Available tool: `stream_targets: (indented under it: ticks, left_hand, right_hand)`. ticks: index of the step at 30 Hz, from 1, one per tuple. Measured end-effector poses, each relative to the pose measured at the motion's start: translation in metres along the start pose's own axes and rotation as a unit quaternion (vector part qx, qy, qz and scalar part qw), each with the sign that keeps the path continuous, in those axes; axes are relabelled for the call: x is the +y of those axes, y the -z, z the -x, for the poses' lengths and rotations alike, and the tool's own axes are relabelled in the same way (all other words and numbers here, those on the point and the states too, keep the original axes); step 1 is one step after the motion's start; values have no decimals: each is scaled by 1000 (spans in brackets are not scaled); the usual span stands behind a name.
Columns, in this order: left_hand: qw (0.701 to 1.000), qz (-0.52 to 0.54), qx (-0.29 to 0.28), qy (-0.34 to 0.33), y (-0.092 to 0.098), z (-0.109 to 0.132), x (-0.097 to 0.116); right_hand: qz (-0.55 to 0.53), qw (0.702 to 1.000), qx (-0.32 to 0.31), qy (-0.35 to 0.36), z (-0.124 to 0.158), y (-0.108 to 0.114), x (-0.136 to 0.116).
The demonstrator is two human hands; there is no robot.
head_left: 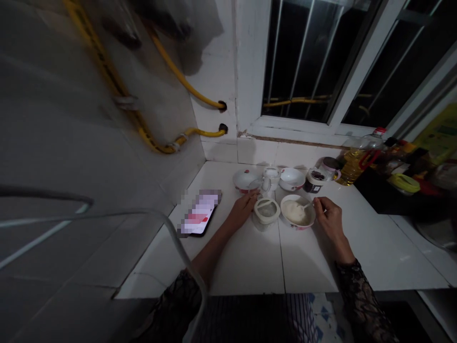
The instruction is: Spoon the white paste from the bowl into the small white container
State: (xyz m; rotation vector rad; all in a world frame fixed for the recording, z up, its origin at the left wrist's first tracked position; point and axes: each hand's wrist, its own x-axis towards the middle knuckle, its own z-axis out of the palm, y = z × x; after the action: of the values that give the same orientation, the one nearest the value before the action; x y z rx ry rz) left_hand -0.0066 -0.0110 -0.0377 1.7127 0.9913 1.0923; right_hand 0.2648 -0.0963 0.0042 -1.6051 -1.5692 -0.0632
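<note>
A bowl of white powder (294, 212) stands on the counter in front of me. My right hand (329, 216) is closed on the handle of a spoon (306, 206), whose other end rests in the powder. Left of the bowl stands a clear jar with a pale rim (267, 216). My left hand (244, 208) is at the jar's left side, fingers pressed together beside a clear, lid-like piece (254, 184). Whether the fingers grip that piece or the jar's edge is too dim to tell.
Behind are two more bowls (245, 179) (292, 178), a white lidded container (271, 175) and a dark-filled jar (315, 180). A phone (200, 213) lies at left. An oil bottle (357, 159) stands at right. A pale wire-like bar (167, 224) crosses the left foreground.
</note>
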Motion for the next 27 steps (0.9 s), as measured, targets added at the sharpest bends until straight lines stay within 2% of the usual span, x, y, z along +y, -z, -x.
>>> stream_targets:
  ticks: [3,6,10,14,18,23,27]
  left_hand:
    - [1000,0,-7,11,-1,0,-1]
    - [1000,-8,3,-7,-1,0,-2]
    - [1000,-12,8,-18,-2,-2,-4]
    - [1000,-7,5,-18,-2,-2,-4]
    - [1000,-6,6,-14,-2,-1,-3]
    - [1000,-4,1,-7,-1,-1,-3]
    - [1000,-8,7,-19,-1,-2,-5]
  right_hand:
    - [8,1000,27,-3,1,3,1]
    - [-8,999,51,-16,2,2,0]
    - [-5,1000,5,-14,2,-1,-2]
    - [-15,999,22,-19,2,-2,-1]
    - [-21,1000,-13,-12,1,-3,-3]
    - [-46,998,21,-46,2,-3,-5]
    - [-55,997,50,-37,2,-3,-3]
